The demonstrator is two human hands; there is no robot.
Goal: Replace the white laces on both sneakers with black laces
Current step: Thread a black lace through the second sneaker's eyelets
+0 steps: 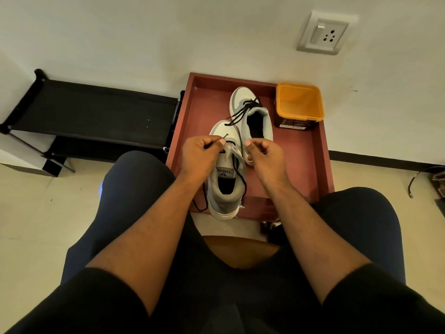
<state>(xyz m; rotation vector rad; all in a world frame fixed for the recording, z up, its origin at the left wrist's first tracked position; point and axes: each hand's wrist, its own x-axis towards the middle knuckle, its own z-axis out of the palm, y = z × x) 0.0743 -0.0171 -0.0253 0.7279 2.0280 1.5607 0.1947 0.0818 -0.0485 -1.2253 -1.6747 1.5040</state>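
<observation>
Two grey-and-white sneakers lie on a reddish-brown tray (pixel 320 150). The near sneaker (pixel 225 189) points away from me, its heel over the tray's front edge. A black lace (pixel 241 174) runs down its side, and another stretch hangs past its left side. My left hand (pixel 201 151) pinches the lace's tip above the eyelets. My right hand (pixel 263 153) is curled beside the tongue; what it pinches is hidden. The far sneaker (pixel 252 112) has black laces (pixel 243 110) threaded through it, ends trailing left.
An empty orange-rimmed tub (pixel 299 104) stands at the tray's back right corner. A black shoe rack (pixel 91 116) sits against the wall on the left. A wall socket (pixel 322 32) is above. My knees flank the tray, and I sit on a wooden stool (pixel 240 251).
</observation>
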